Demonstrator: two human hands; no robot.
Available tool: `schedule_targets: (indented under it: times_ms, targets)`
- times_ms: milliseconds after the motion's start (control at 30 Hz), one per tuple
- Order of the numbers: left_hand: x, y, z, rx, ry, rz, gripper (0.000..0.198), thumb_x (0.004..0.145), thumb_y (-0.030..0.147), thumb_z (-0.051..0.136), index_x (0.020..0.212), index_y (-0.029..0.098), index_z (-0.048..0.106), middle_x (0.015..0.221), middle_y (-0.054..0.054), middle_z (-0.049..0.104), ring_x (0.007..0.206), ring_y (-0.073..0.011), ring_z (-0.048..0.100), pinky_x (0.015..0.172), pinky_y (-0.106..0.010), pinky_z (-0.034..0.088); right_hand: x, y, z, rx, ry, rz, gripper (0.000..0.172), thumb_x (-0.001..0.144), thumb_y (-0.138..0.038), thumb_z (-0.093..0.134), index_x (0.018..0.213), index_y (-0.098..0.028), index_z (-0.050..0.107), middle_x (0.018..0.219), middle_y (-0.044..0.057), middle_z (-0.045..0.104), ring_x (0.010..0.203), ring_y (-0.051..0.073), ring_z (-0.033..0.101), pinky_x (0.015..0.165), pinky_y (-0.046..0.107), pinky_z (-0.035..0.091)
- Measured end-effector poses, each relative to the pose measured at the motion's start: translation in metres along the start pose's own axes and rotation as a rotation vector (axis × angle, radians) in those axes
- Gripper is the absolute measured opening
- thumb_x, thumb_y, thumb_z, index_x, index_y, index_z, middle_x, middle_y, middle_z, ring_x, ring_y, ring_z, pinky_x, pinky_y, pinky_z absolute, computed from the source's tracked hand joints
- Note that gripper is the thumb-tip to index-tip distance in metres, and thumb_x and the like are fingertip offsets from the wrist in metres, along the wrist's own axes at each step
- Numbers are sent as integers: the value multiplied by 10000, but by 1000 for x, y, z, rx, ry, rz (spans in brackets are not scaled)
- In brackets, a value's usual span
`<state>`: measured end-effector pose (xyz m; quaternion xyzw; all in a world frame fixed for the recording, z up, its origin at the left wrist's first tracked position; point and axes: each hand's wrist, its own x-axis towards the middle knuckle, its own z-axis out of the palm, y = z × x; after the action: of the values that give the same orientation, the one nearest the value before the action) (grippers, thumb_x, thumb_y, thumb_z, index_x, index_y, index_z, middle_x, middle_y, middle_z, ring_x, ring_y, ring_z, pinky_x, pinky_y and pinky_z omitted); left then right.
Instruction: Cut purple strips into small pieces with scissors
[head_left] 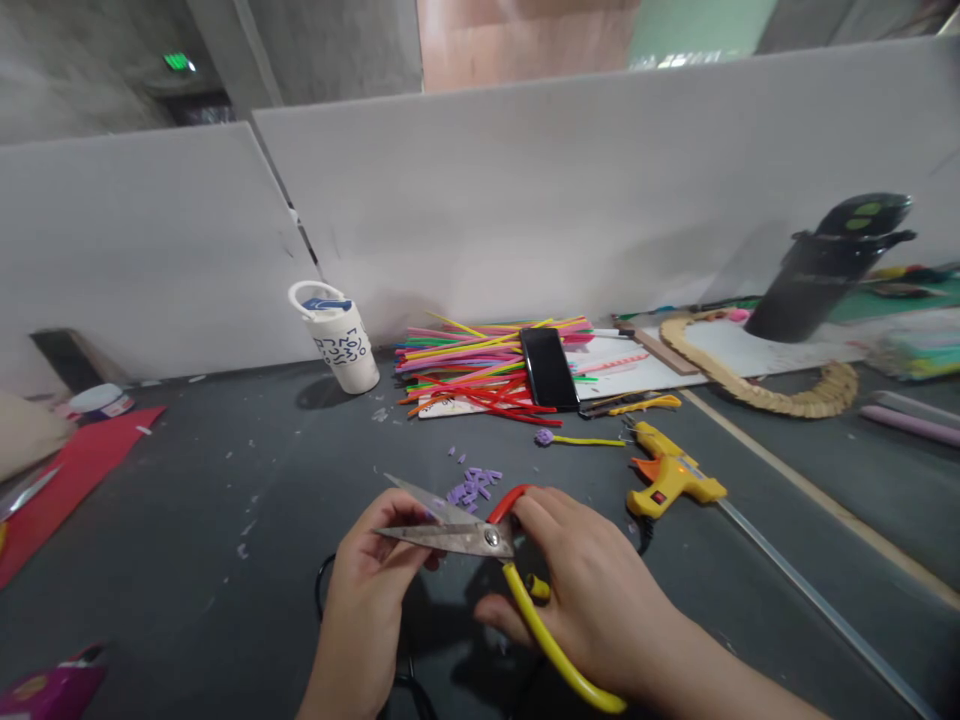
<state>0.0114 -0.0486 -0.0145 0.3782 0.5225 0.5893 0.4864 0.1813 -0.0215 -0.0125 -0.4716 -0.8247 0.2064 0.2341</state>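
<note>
My right hand (pixel 592 580) holds the scissors (pixel 469 538), which have one red and one yellow handle; their blades are spread and point left. Behind and below the blades, my left hand (pixel 375 580) has its fingers pinched together; a tiny purple bit seems to show at the fingertips, but most of what they hold is hidden. Just beyond the scissors lies a small pile of cut purple pieces (pixel 474 486). Farther back rests a yellow stem with a purple ball (pixel 545 437) at its left end.
A yellow glue gun (pixel 671 475) lies at the right with a dark cable. Behind are colourful pipe-like strips (pixel 465 360), a black phone (pixel 550 368), a white cup (pixel 345 345) and a black bottle (pixel 817 270). Red sheet (pixel 82 470) at left; purple object (pixel 56 690) in the near left corner.
</note>
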Motion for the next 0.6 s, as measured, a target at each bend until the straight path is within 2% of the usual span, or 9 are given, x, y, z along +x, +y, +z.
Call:
schedule_targets:
  times_ms: [67,133,267,400,533,600]
  targets:
    - [0,1,2,-13,-44,-43,24,716,179,607,706,188,587,633,31,579,600,-105,506,583,-192,399,2,1,0,136,-26,43,224,703,-368,621,790,-188,520,803,34,576,740,194,515,648,275,372]
    - [-1,2,4,6,-147,-111,22,743,196,595,726,183,588,634,23,588,593,-107,518,583,-200,407,4,2,-1,336,-73,111,88,752,-263,526,731,-185,493,704,1,543,652,149,491,586,237,367]
    - [-1,-1,10,105,-354,-218,112,762,262,603,702,170,582,605,14,591,554,-102,532,558,-204,415,6,1,-8,647,-114,140,66,760,-223,456,730,-168,478,638,-25,475,567,101,423,537,200,361]
    - [-1,-9,11,143,-405,-270,152,722,294,647,689,155,595,579,16,571,521,-97,521,516,-204,411,5,0,-13,700,-151,130,93,753,-230,467,690,-162,473,624,-24,456,568,99,398,534,198,355]
    - [0,-13,11,166,-417,-302,153,692,276,670,746,139,630,581,3,587,510,-102,525,502,-211,415,3,3,-6,656,-173,127,33,698,-148,482,672,-166,476,603,-35,463,560,95,409,524,184,349]
    - [0,-12,12,186,-415,-294,139,688,252,665,759,135,640,584,3,586,512,-106,529,504,-215,420,2,4,-2,620,-169,130,56,676,-115,470,655,-167,471,596,-40,469,553,91,411,516,175,342]
